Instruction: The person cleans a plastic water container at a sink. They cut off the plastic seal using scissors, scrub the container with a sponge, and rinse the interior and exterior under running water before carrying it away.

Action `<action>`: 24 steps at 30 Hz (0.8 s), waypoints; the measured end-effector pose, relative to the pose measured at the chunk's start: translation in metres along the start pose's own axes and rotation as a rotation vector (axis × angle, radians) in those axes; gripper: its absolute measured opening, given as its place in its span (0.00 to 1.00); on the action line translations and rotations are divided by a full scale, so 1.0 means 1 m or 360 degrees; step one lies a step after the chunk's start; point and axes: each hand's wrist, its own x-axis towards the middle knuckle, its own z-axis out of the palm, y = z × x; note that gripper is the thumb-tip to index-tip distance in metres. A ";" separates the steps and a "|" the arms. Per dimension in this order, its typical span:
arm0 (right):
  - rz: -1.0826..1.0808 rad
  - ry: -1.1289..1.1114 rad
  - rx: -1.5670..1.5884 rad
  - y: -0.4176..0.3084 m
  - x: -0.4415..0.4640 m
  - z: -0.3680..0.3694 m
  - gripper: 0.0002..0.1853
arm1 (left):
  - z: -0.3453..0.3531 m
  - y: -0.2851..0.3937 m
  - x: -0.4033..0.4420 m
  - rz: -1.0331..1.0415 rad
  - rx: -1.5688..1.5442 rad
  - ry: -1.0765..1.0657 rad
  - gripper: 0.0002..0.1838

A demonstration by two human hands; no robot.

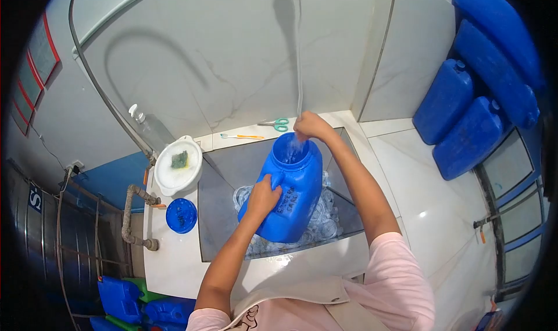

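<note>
My left hand (265, 196) is closed around the handle of a blue plastic jerrycan (296, 183), which has black handwriting on its side. The wide-mouthed can stands tilted in the sink (216, 174), its opening facing up and away from me. Just above the mouth, my right hand (311, 126) is closed on the lower end of what looks like a thin, whitish hose (300, 58). Water splashes into the can below those fingers. Under and around the can lies a pile of clear, ring-like plastic pieces (325, 219), partly hidden by it.
On the left counter are a blue lid (182, 216), a white bowl (168, 177) with a green sponge (179, 160), and a pump bottle (150, 127). A toothbrush (242, 136) and scissors (281, 124) lie behind the sink. Blue jerrycans (468, 136) stand at the right.
</note>
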 end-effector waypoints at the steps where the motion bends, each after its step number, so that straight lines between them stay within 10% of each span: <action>1: 0.0004 -0.0003 0.0002 -0.001 -0.001 -0.001 0.12 | 0.002 -0.002 0.000 0.0024 -0.0011 0.0022 0.26; 14: 0.0099 -0.0117 0.1152 -0.010 -0.012 -0.003 0.11 | 0.004 0.022 0.058 0.0428 0.0510 -0.0195 0.19; 19: 0.0066 -0.0066 0.1309 -0.012 -0.011 -0.003 0.10 | 0.061 0.024 0.080 0.0828 0.0930 0.0838 0.20; 24: 0.0044 -0.0041 0.1136 -0.008 -0.007 0.002 0.09 | 0.060 0.026 0.098 0.1042 0.0761 0.0705 0.19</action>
